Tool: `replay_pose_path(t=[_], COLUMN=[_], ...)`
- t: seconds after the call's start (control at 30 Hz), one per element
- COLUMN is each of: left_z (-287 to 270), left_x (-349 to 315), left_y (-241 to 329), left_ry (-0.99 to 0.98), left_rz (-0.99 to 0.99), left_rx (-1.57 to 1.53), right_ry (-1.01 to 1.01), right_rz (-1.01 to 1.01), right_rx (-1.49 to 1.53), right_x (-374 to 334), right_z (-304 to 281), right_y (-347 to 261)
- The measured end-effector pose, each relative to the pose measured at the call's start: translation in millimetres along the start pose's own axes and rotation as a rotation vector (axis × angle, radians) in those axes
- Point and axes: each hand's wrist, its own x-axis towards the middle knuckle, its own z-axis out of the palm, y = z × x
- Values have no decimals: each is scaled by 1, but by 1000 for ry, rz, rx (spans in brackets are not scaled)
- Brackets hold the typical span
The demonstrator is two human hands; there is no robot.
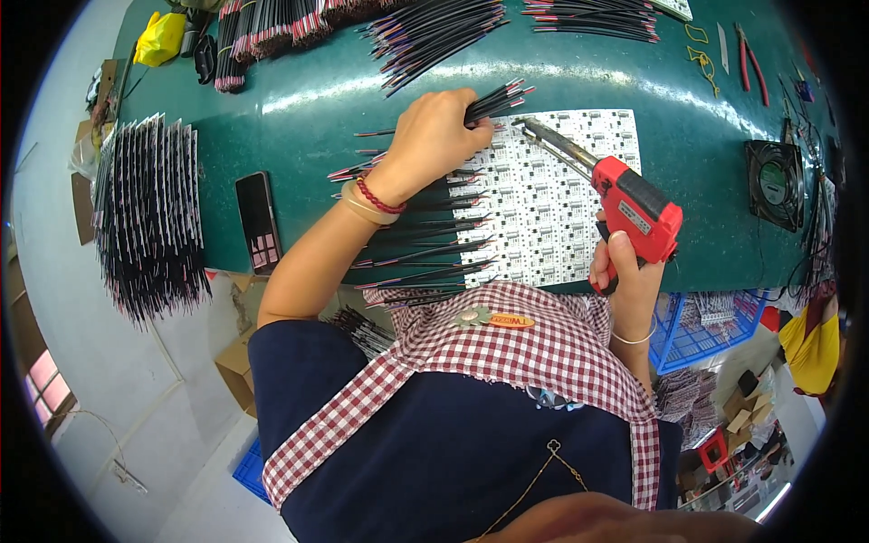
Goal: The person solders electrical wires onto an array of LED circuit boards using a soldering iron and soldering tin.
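My left hand [436, 138] is closed round a small bundle of black wires [500, 100] with bared red and white ends, at the far left corner of a white circuit board panel [566, 217]. In my right hand [628, 276] is a red and black soldering gun [638, 210], gripped by its handle. Its long metal tip reaches over the panel's far edge, close to my left fingertips; whether it touches the board I cannot tell. Rows of black wires [425, 226] stick out from the panel's left side, some partly hidden under my left forearm.
Loose black wires [439, 36] and bundled ones [276, 27] lie along the far side. Left are a phone [258, 222] and a stack of wired boards [149, 213]. Pliers [751, 68] and a small fan [774, 184] lie right. A blue crate [706, 330] stands below the table edge.
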Motion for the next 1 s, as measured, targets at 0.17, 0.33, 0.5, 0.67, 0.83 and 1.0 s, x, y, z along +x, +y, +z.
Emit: replay_pose_path(t=[0.17, 0.33, 0.5, 0.67, 0.83, 1.0], left_z=[-2, -2, -2, -2, -1, -4], left_x=[0, 0, 0, 1, 1, 0], left_y=[0, 1, 0, 0, -1, 1], left_ry=[-24, -40, -35, -40, -36, -43], left_rz=[28, 28, 24, 25, 39, 33], left_rx=[-9, -1, 6, 11, 11, -6], right_ry=[-9, -18, 13, -17, 46, -6], right_rz=[5, -9, -5, -5, -13, -3], right_rx=[-25, -78, -95, -115, 76, -67], right_x=[0, 0, -2, -2, -9, -8], right_z=[2, 1, 4, 2, 6, -2], right_y=[1, 10, 7, 9, -2, 11])
